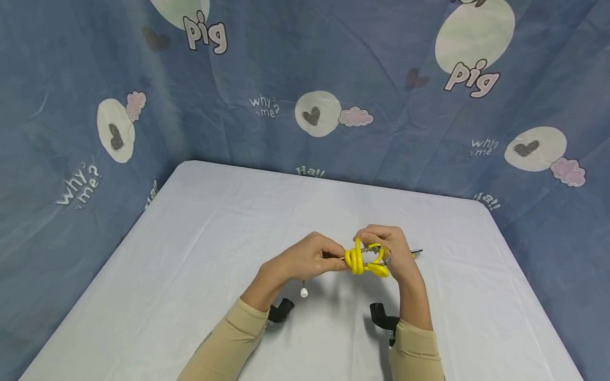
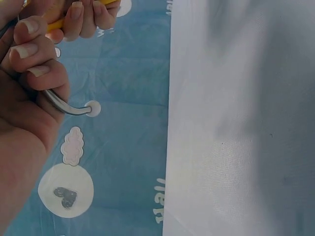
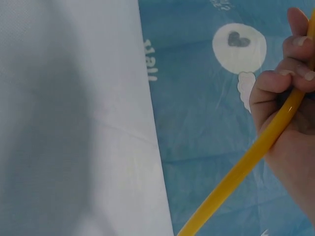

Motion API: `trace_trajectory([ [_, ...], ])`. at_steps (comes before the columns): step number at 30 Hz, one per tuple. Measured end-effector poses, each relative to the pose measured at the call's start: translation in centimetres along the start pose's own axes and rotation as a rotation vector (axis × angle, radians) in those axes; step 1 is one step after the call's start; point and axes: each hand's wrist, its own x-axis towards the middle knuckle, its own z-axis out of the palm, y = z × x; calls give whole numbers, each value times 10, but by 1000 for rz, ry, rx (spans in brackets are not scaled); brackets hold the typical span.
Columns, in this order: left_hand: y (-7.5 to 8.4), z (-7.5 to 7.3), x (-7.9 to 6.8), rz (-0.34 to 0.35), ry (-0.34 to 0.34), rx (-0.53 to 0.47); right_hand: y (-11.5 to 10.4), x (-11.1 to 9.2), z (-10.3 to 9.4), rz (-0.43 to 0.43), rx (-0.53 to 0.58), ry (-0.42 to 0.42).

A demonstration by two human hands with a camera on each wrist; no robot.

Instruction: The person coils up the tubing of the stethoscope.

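In the head view, my left hand point(image 1: 312, 257) grips a thin metal rod. A bent end of this rod point(image 2: 66, 107), tipped with a white ball, sticks out below my curled fingers in the left wrist view. A glossy yellow cord point(image 1: 354, 259) is wound in several turns around the metal just beyond my left fingertips. My right hand point(image 1: 388, 246) holds the cord's looped part. In the right wrist view, a smooth yellow length point(image 3: 246, 164) runs through the curled fingers and hangs down past the palm. Part of the metal piece is hidden behind both hands.
A white-covered table point(image 1: 229, 233) lies under the hands. Behind it hangs a blue printed curtain point(image 1: 267, 63). Black wrist mounts point(image 1: 381, 316) stick inward from both forearms, and beige sleeves point(image 1: 229, 338) cover the arms.
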Motion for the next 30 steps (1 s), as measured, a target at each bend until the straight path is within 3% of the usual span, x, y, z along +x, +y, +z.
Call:
trace_trajectory([
  [14, -2, -9, -4, -27, 71, 43, 10, 3, 3, -48, -8, -23],
  [25, -7, -14, -6, -87, 168, 61, 4, 6, 14, 98, -19, 20],
  [30, -8, -18, -9, -109, 243, 78, 4, 9, 20, 91, -16, -5],
])
